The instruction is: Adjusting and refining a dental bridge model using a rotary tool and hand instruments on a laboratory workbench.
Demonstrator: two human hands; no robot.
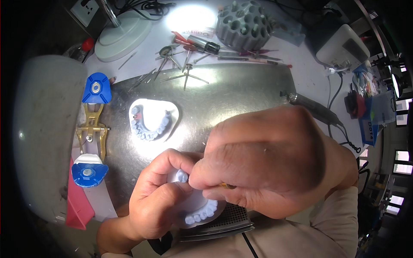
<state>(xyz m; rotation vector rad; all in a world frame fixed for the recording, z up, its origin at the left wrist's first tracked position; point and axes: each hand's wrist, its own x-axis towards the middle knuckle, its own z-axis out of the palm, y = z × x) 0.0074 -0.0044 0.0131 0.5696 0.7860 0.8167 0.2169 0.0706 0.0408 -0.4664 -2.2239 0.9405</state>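
Observation:
A dental model [200, 212] with a white base and pale blue teeth is gripped in my left hand [157, 195], its thumb lying across the top. My right hand [262, 165] is closed in a pinch over the same model, its fingertips close to a single tooth [182, 176] by my left thumb. A small yellow-gold bit [228, 186] shows between the right fingers; the rest of what they hold is hidden. Beyond my hands, a second dental model [172, 112], horseshoe-shaped with blue-grey teeth, lies on a metal plate [241, 92].
To the left stands a brass articulator [92, 129] with blue mounting plates. Several rotary burs [188, 76] lie at the plate's far edge, before a grey bur holder [244, 26]. A handpiece [314, 107] with its cable lies right. A lamp base [122, 36] stands far left.

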